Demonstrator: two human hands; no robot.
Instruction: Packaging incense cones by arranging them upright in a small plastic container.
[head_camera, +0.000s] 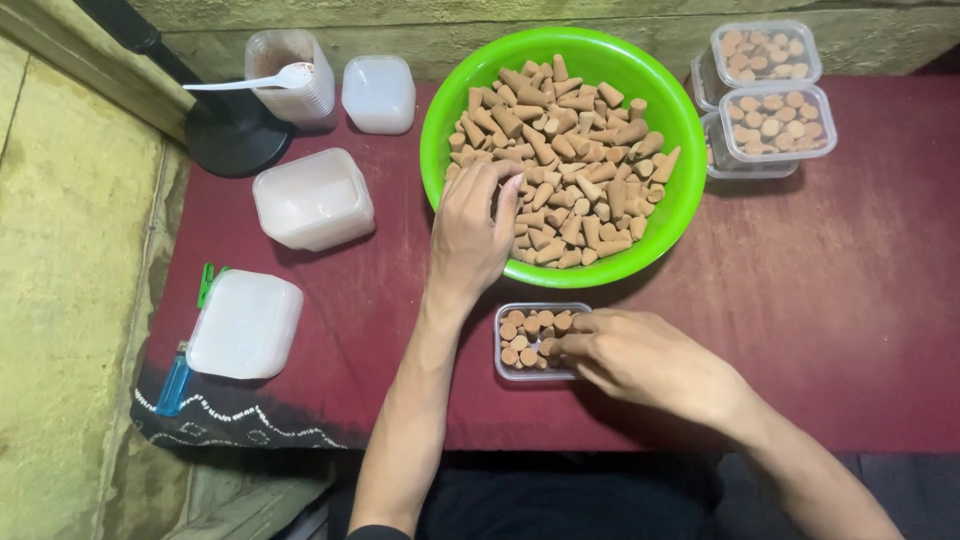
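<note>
Your maroon table cloth (820, 300) spreads under everything, and far of centre on it sits the green bowl (680, 205), heaped with brown incense cones (570, 140). To the left stand stacks of clear plastic lids (312, 198), a white lidded box (245, 322) near the left edge, and far left a tub (290, 75) with a white spoon (265, 80) across it. At the far right, filled clear boxes (775, 120) are stacked beside the bowl. Your left hand (472, 225) reaches over the bowl's near-left rim, fingers curled into the cones; whether it grips one you cannot tell. Your right hand (640, 355) rests at the small clear tray (505, 365) near you, just below the bowl, fingertips pinching a cone (548, 347) among those standing inside. A blue lighter (172, 385) lies at the near-left edge
</note>
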